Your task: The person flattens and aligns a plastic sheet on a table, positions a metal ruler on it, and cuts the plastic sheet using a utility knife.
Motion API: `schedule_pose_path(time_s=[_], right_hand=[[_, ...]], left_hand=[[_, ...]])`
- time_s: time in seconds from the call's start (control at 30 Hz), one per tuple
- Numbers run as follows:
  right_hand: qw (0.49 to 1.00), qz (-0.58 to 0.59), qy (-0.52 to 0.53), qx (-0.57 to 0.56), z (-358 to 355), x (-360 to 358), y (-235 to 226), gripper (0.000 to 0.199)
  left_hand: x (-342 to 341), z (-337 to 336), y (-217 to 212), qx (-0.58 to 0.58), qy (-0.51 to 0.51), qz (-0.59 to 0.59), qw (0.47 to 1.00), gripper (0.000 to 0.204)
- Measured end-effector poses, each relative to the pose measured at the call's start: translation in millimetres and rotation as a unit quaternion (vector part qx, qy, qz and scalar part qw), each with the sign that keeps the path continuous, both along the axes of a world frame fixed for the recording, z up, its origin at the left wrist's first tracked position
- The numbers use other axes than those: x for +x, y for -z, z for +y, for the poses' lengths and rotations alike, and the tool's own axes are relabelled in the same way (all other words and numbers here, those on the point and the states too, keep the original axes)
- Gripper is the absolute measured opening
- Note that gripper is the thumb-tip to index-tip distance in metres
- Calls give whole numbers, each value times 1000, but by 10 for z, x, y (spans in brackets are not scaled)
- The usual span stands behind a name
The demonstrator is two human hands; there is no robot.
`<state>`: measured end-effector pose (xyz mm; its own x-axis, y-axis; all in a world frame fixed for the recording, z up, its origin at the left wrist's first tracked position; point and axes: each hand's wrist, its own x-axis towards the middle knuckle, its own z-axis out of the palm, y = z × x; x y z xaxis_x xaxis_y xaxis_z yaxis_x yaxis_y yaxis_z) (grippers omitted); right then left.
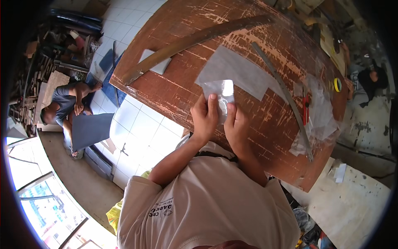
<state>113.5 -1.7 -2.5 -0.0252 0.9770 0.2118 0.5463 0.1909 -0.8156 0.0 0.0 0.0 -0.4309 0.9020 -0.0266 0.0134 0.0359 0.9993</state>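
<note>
Both my hands are over the near edge of a worn red-brown table (pixel 186 79). Between them is a small, glossy, rectangular piece of clear or silvery plastic (pixel 219 89), tilted up and catching the light. My left hand (pixel 204 118) grips its left side, thumb on the face. My right hand (pixel 237 124) pinches its lower right side with the thumb on top. The fingers behind the piece are hidden. Just beyond lies a flat, greyish translucent sheet (pixel 236 68) on the tabletop.
A long brown strip (pixel 199 37) crosses a pale slab (pixel 159 64). Right lie a narrow grey strip (pixel 286 91), a red-handled tool (pixel 306 108), yellow tape (pixel 338 85) and crumpled clear plastic (pixel 321 120). At left a person (pixel 66 101) holds a dark panel (pixel 92 129); another person (pixel 371 79) is far right.
</note>
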Motion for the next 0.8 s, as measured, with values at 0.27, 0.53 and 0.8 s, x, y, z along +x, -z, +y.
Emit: schedule_pose_path(time_s=[0.27,0.53,0.8], right_hand=[[968,235,41,-76,-81,-16,-12,47],[981,164,98,-22,-142,17,-43,45],[935,309,131,-114,-94,-67,-117,53]], left_hand=[[27,-65,25,12,47,-107,993,35],[134,-187,147,-14,70,-41,997,27],[58,-251,63,-44,140,-285,947,34]])
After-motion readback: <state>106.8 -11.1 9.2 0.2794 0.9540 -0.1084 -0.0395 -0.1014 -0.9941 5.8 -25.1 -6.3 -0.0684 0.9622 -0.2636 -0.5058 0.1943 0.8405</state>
